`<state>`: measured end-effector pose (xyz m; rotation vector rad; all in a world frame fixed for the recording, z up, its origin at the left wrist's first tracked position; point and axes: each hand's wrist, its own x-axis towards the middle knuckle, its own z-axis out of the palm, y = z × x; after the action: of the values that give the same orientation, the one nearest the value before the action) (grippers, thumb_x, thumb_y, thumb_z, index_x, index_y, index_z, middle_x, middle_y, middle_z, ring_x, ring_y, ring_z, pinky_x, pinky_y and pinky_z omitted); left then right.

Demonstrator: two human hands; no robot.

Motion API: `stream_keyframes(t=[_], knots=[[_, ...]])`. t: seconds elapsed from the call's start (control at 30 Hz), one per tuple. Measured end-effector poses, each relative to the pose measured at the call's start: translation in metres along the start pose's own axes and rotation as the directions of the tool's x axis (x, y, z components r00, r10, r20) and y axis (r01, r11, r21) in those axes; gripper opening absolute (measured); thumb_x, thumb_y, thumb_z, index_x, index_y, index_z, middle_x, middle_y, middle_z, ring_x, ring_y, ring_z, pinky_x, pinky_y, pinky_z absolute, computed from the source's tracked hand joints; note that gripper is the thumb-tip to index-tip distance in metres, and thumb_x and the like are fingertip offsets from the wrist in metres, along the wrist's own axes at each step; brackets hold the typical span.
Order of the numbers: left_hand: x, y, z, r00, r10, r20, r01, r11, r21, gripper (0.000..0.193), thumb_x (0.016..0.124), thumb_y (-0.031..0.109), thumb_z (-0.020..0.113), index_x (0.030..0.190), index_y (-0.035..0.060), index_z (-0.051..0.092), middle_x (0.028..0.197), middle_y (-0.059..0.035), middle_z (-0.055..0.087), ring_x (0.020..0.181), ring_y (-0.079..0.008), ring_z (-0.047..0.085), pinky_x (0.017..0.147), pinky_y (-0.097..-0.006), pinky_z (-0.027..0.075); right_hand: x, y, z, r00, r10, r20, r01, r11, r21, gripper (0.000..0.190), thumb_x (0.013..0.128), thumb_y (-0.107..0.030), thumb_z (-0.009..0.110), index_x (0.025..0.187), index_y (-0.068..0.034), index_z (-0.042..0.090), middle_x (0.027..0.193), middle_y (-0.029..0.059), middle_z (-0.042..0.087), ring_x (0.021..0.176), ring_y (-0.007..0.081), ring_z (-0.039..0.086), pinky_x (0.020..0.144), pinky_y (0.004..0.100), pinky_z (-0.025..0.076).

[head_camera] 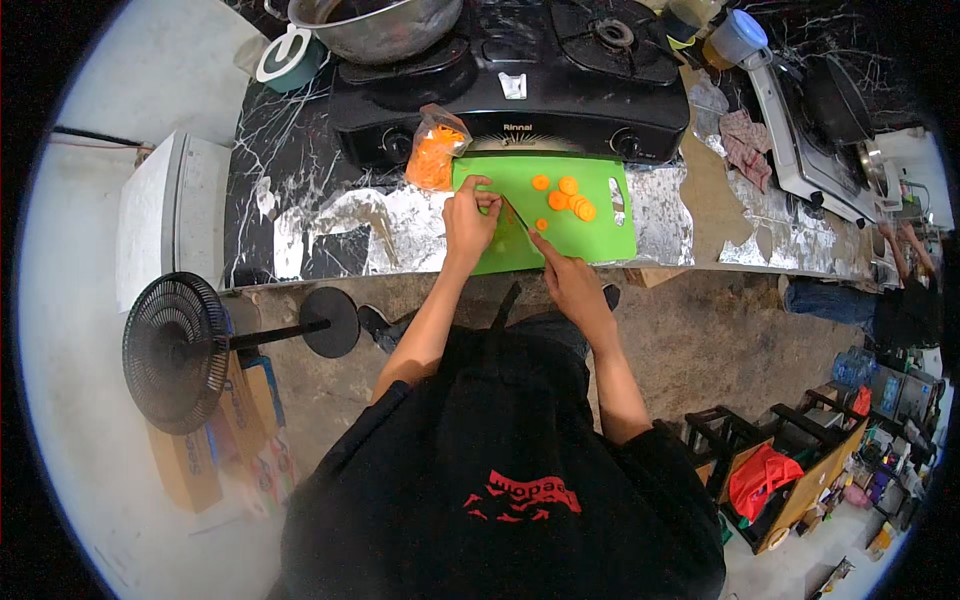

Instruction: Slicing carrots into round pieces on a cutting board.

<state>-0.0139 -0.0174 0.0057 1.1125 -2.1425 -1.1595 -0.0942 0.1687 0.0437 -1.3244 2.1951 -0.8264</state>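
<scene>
A kitchen knife (517, 211) is in my right hand (576, 289), its blade slanting up and left over the green cutting board (600, 244). Close to the blade's tip is my left hand (471, 221), fingers curled above the board's left side; whether anything is between them cannot be made out. Round carrot slices (568, 185) lie loose on the board, right of the blade, some overlapping in a row. One small carrot slice (541, 224) rests apart, beside the knife. At the board's upper left corner leans a clear plastic bag (435, 154) of shredded carrot.
A black gas stove (510, 101) borders the board's far edge, with a large metal pot (379, 30) on its left burner. A checked cloth (745, 146) lies at right. A standing fan (176, 352) is on my left. Another person (904, 300) stands far right at the counter.
</scene>
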Motion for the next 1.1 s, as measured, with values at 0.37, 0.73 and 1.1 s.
stream_keyframes(t=[0.37, 0.73, 1.1], knots=[[-0.013, -0.001, -0.001, 0.999, 0.018, 0.029, -0.017, 0.999, -0.041, 0.032, 0.075, -0.003, 0.07, 0.105, -0.0002, 0.059, 0.086, -0.0138, 0.07, 0.078, -0.0215, 0.07, 0.066, -0.0316, 0.055, 0.014, 0.017, 0.001, 0.974, 0.13, 0.185, -0.123, 0.991, -0.045, 0.058, 0.087, 0.001, 0.051, 0.142, -0.015, 0.041, 0.095, 0.0289, 0.06, 0.087, 0.0455, 0.06, 0.077, 0.0503, 0.046], [-0.028, -0.01, 0.002, 0.988, -0.031, 0.149, 0.055, 0.986, -0.16, 0.042, 0.073, -0.01, 0.069, 0.113, -0.0046, 0.055, 0.095, -0.0148, 0.064, 0.085, -0.0196, 0.067, 0.07, -0.0279, 0.056, 0.002, -0.004, -0.031, 0.875, 0.272, 0.401, -0.427, 0.825, 0.37, 0.054, 0.091, -0.005, 0.056, 0.14, -0.015, 0.039, 0.123, 0.028, 0.054, 0.114, 0.043, 0.053, 0.093, 0.0453, 0.043], [-0.03, -0.003, 0.008, 0.995, 0.025, 0.098, -0.007, 0.984, -0.178, 0.043, 0.073, -0.009, 0.07, 0.113, -0.0048, 0.054, 0.099, -0.0147, 0.064, 0.083, -0.0189, 0.067, 0.07, -0.0278, 0.056, -0.009, 0.02, -0.002, 0.972, -0.15, -0.181, 0.179, 0.971, 0.157, 0.05, 0.093, -0.003, 0.057, 0.139, -0.012, 0.043, 0.089, 0.0182, 0.059, 0.067, 0.0234, 0.055, 0.062, 0.0329, 0.043]])
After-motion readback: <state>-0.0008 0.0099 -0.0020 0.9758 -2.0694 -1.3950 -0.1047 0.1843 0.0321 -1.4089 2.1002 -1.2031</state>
